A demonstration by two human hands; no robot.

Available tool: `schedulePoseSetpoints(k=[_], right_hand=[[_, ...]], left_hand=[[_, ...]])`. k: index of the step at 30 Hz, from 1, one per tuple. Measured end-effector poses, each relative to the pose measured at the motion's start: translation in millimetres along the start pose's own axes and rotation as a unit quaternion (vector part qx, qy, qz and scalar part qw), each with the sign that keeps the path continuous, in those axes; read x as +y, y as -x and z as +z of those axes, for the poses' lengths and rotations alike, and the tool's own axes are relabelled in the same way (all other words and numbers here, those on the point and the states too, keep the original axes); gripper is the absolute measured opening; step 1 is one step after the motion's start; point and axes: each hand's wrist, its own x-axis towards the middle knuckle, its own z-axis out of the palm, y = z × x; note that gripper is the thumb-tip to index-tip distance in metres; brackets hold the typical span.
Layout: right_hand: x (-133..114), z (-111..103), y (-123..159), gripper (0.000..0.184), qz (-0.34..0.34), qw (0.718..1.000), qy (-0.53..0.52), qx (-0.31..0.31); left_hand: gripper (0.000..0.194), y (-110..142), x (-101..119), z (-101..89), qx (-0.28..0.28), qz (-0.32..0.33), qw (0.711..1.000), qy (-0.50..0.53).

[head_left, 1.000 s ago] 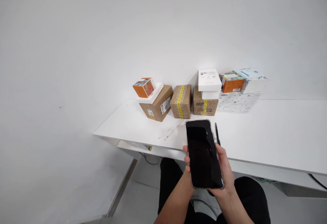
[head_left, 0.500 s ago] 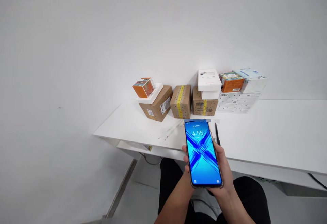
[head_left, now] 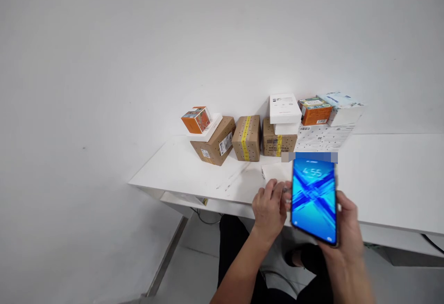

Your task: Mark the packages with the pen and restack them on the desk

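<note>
Right hand [head_left: 348, 224] grips a phone [head_left: 314, 197] at the desk's [head_left: 385, 179] near edge, its lit face reading 4:55.
Left hand [head_left: 268, 209] curls just left of the phone, near a white item [head_left: 274, 171]; I cannot tell whether it grips anything. On the far side stand 3 brown boxes [head_left: 246, 139], contents hidden: the leftmost bears a flat white box [head_left: 208, 129] and an orange box [head_left: 196, 121]; the rightmost bears a white stack [head_left: 285, 109]; 2 wear yellow tape [head_left: 245, 137]. Farther right, a large box [head_left: 324, 138] carries a second orange box [head_left: 316, 112] and a pale box [head_left: 343, 109]. Labels [head_left: 225, 144] are too small to read.
</note>
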Motion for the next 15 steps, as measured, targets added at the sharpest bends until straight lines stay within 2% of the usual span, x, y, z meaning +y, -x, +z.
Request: schedulePoseSetpoints(k=[2, 4, 5, 7, 9, 11, 13, 15], right_hand=[[-14.9, -18.1, -8.9, 0.052, -0.103, 0.986, 0.099, 0.083], [-26.3, -40.2, -20.3, 0.052, -0.195, 0.936, 0.240, 0.168], [-30.5, -51.9, -26.6, 0.053, -0.224, 0.893, 0.327, 0.212], [-36.0, -74.4, -39.7, 0.058, -0.231, 0.786, 0.513, 0.257], [-37.9, -92.8, -52.7, 0.061, -0.216, 0.670, 0.659, 0.264], [-37.0, -106.3, -64.8, 0.060, -0.203, 0.573, 0.750, 0.261], [-34.5, -116.0, -75.3, 0.057, -0.196, 0.500, 0.803, 0.260], [-31.8, -124.4, -84.4, 0.056, -0.190, 0.450, 0.836, 0.251]], left_hand=[[0.030, -6.2, -2.4, 2.3, -0.011, 0.016, 1.000, 0.024], [0.031, -8.3, -2.8, 3.5, -0.009, 0.017, 0.999, 0.038], [0.031, -8.3, -2.4, 3.7, -0.005, 0.016, 0.999, 0.040], [0.030, -7.5, -1.3, 3.7, 0.001, 0.013, 0.999, 0.041], [0.029, -6.7, -0.5, 3.4, 0.006, 0.012, 0.999, 0.040], [0.028, -6.2, -0.4, 2.9, 0.007, 0.012, 0.999, 0.039], [0.029, -5.9, -1.2, 2.4, 0.004, 0.012, 0.999, 0.039], [0.030, -5.4, -2.7, 2.1, 0.003, 0.012, 0.999, 0.037]])
